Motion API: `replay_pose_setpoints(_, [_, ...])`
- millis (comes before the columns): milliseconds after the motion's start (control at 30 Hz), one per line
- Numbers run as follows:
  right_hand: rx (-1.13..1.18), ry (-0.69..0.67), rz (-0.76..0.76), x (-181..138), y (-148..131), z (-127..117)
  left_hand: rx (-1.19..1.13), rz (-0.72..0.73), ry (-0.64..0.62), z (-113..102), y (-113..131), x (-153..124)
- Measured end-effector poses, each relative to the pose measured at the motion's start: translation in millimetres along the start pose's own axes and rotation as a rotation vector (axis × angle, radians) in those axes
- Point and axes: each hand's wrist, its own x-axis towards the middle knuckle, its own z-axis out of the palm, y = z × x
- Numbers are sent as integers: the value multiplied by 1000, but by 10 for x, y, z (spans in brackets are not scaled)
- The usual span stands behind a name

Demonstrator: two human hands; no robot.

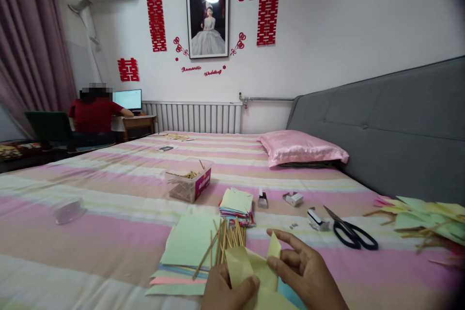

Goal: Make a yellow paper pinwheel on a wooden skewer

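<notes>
2 hands, the left hand (227,290) and right hand (303,271), both pinch 1 folded yellow paper (250,269) at the bed's (109,232) near edge; wrists are cut off. 1 pair of scissors (350,235) lies apart.

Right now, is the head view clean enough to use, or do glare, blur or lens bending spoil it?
Head view: lighting is even and soft; glare only on the framed portrait, where a lamp reflects. The headboard bows from wide-angle distortion, and the top right corner darkens. Both hands, left hand and right hand, with the folded yellow paper, are cropped by the bottom edge.
</notes>
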Motion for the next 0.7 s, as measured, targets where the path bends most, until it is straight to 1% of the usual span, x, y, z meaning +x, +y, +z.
replay_pose_setpoints(100, [-23,48,-21,4,-29,-26,-9,-12,-43,1,11,-2])
replay_pose_setpoints(233, [37,78,-6,3,-52,-46,-15,-28,-48,-15,-41,24])
replay_pose_setpoints(367, [99,122,5,11,-62,-103,-44,-31,40,-42,-82,52])
replay_pose_setpoints(433, [77,158,-34,11,-68,-143,-98,-34,119,-71,-91,71])
replay_pose_setpoints(500, [58,166,-90,-2,-84,-172,-169,-42,201,-110,-98,90])
replay_pose_setpoints(567, [32,100,-126,-28,-116,-175,-224,-50,276,-142,-92,101])
replay_pose_setpoints(633, [-12,-56,-110,-64,-155,-148,-285,-64,317,-149,-62,92])
replay_pose_setpoints(700, [-62,-219,-59,-100,-183,-100,-380,-65,318,-124,-7,64])
